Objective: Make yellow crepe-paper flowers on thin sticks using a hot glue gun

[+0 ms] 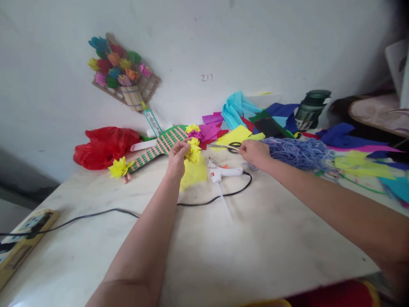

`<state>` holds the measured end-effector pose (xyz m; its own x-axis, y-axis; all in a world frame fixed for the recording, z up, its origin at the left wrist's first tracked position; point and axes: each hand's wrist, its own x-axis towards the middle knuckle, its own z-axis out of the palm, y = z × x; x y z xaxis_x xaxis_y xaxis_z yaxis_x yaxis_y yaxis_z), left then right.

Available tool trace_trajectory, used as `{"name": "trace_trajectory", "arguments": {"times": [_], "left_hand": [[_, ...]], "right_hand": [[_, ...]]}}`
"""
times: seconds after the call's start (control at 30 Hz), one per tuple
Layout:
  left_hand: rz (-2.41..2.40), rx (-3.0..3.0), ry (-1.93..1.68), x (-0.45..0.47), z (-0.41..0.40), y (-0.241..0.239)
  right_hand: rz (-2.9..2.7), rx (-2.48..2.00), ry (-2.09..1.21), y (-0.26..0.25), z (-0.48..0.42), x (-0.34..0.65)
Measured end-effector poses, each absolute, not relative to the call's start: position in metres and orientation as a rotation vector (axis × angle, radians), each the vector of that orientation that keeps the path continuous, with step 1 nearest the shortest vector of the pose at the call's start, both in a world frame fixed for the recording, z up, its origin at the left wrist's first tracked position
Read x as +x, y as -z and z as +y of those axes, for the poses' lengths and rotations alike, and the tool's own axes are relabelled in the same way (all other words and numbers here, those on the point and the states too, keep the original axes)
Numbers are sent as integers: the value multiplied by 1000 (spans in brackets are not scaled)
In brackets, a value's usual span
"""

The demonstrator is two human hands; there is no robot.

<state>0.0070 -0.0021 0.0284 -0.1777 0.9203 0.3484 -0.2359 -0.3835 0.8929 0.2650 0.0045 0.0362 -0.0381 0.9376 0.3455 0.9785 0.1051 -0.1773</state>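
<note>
My left hand (177,158) pinches a yellow crepe-paper flower (193,150) beside a green fan-shaped craft (171,138) striped with pale sticks. Another yellow paper flower (119,167) sits at the narrow end of that craft. My right hand (255,152) is closed at the black handle of a pair of scissors (234,148), whose blades point left. Below the scissors lies a white hot glue gun (225,172), a clear glue stick (225,204) reaching toward me. Under the held flower is a yellow paper sheet (193,172).
A black cord (204,205) crosses the table to a power strip (28,234) at left. Blue-purple shredded strands (297,153) and coloured paper (239,108) fill the back right, near a dark green jar (311,110). A red plastic bag (105,147) lies back left. A flower craft (123,70) rests against the wall.
</note>
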Motion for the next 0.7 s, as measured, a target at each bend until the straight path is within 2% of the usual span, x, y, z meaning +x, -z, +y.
{"name": "trace_trajectory", "arguments": {"times": [0.3,0.53,0.7], "left_hand": [[879,1352,-1563,14,-11,-37],[883,1440,-1404,23,-17,-45],[909,1504,-1327,33,-29,-53]], "right_hand": [[-2172,-1929,113,-27,10,258],[-2270,-1459,394,-41,-21,264],[-2268,-1186,445,-43,-53,262]]}}
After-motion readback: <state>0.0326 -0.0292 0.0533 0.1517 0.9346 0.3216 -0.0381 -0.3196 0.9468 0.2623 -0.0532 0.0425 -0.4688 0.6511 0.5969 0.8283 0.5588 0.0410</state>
